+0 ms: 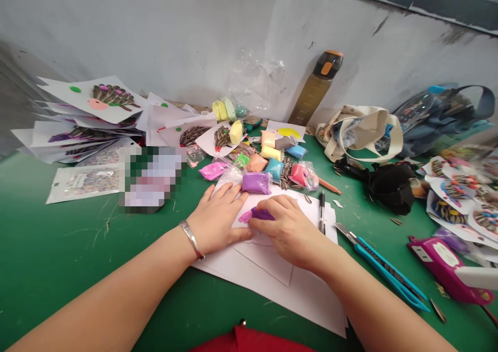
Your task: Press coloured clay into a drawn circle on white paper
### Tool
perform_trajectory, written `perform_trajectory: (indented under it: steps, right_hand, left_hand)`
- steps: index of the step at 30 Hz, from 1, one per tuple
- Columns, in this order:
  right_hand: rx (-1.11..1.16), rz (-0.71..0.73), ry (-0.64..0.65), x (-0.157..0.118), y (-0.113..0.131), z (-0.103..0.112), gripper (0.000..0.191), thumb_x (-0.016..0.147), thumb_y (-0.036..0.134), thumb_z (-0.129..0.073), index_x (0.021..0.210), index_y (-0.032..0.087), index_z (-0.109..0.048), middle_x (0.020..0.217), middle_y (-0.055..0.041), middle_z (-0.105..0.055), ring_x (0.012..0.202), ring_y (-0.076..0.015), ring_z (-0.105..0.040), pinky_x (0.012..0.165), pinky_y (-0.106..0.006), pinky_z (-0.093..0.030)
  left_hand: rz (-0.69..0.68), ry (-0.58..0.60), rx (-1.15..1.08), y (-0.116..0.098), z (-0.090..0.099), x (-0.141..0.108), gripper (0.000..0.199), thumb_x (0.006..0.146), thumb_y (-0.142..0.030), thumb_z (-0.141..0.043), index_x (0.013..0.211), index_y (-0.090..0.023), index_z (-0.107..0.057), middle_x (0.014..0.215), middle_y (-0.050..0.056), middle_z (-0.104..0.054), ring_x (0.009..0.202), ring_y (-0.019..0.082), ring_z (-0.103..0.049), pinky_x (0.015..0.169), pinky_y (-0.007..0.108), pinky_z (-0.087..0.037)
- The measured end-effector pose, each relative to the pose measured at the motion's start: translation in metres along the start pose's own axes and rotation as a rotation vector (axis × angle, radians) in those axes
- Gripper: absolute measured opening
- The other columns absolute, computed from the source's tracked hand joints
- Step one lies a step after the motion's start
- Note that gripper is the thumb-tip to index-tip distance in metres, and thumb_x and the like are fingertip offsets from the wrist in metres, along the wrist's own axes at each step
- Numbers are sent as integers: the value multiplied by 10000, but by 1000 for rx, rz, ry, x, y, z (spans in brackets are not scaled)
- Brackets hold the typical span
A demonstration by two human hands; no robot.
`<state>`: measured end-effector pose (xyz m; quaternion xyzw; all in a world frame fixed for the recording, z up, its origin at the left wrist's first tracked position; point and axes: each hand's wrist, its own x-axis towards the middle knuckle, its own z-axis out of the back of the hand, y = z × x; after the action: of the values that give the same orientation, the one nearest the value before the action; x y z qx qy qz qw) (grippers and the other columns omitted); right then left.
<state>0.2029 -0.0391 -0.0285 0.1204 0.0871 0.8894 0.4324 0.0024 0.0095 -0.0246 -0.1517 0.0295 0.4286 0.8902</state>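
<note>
On the green desk (58,248), my left grip (218,220) lies open and flat on white paper (295,295), while my right grip (288,233) closes on purple clay (262,214) sitting on that sheet.

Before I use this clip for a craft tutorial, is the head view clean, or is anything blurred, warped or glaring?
Head view: a pixelated square hides something beside the left hand; the wall looks tilted and wide-angle warped; light is soft and even, with faint glare on the clear plastic bag; the right hand looks sharp, with no harsh shadows.
</note>
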Motion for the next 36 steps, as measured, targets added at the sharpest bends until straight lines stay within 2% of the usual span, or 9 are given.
perform_trajectory:
  steps: [10, 22, 28, 36]
  right_hand:
    - [21, 9, -44, 0, -1, 1, 356, 849, 74, -495, 1117, 258, -638, 1133, -80, -562, 1015, -231, -453, 898, -408, -343]
    - [-3, 21, -65, 2, -3, -6, 321, 863, 123, -519, 1134, 252, -632, 1189, -88, -551, 1058, -243, -458, 914, -419, -356]
    - [13, -22, -120, 0, -10, -6, 392, 810, 26, -493, 1102, 239, -643, 1216, -88, -544, 1075, -231, -465, 936, -412, -368]
    - [-13, -14, -83, 4, -7, -9, 303, 870, 127, -505, 1107, 252, -647, 1224, -81, -543, 1073, -243, -464, 939, -424, -363]
  left_hand:
    - [-1, 13, 4, -1, 1, 1, 769, 766, -640, -518, 1385, -198, -404, 1512, 139, -296, 1394, 337, -206, 1105, 576, -140]
    - [-2, 7, 11, -1, 0, 1, 745, 778, -628, -508, 1381, -201, -411, 1508, 130, -306, 1391, 332, -214, 1097, 590, -155]
    - [-4, 0, -2, -1, 0, 1, 767, 768, -627, -521, 1390, -195, -403, 1506, 128, -311, 1394, 326, -207, 1102, 591, -145]
    - [-3, -3, -1, -1, 0, 2, 763, 768, -625, -524, 1387, -194, -411, 1506, 124, -314, 1393, 321, -213, 1100, 594, -149]
